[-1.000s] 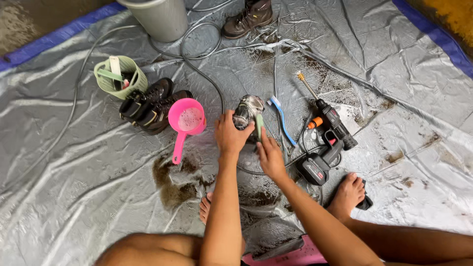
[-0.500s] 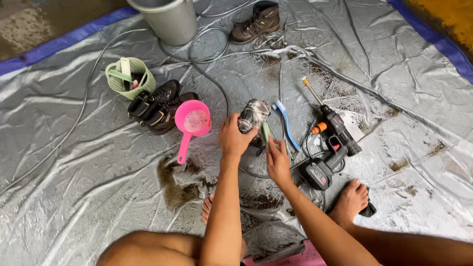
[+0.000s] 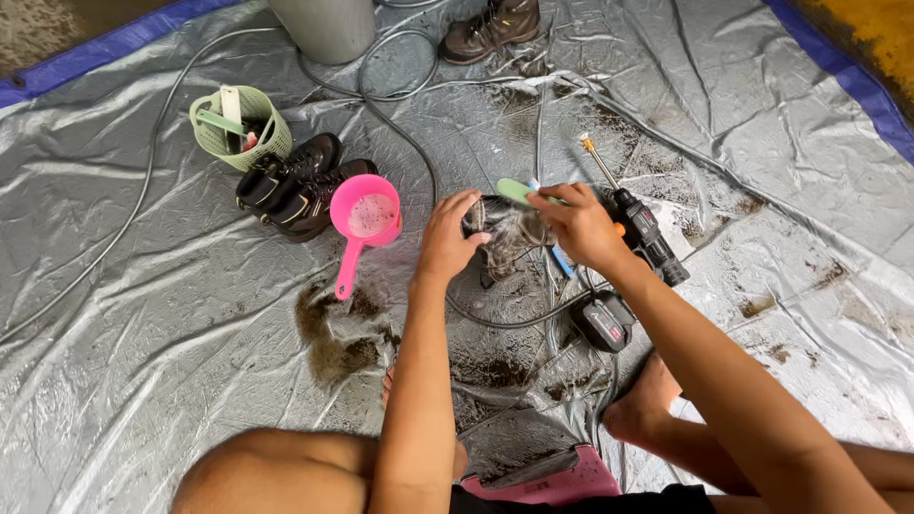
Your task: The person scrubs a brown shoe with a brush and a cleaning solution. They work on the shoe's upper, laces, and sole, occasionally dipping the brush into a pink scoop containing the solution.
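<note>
The brush (image 3: 519, 191) has swung up across the shoe (image 3: 503, 231); right hand (image 3: 581, 227) fingers clamp it, left hand (image 3: 449, 234) fingers grip the shoe beside the pink scoop (image 3: 365, 219).

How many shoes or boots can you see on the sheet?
4: two dark boots together beside the pink scoop, one brown boot at the top edge, one muddy shoe held by the left hand. Others may lie out of view.

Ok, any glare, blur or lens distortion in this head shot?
Head view: soft, even light; pale sheen along the creases of the silver tarp, nothing blown out. Right hand and green brush slightly motion-blurred; left hand sharper. Mild wide-angle bending at the edges.
</note>
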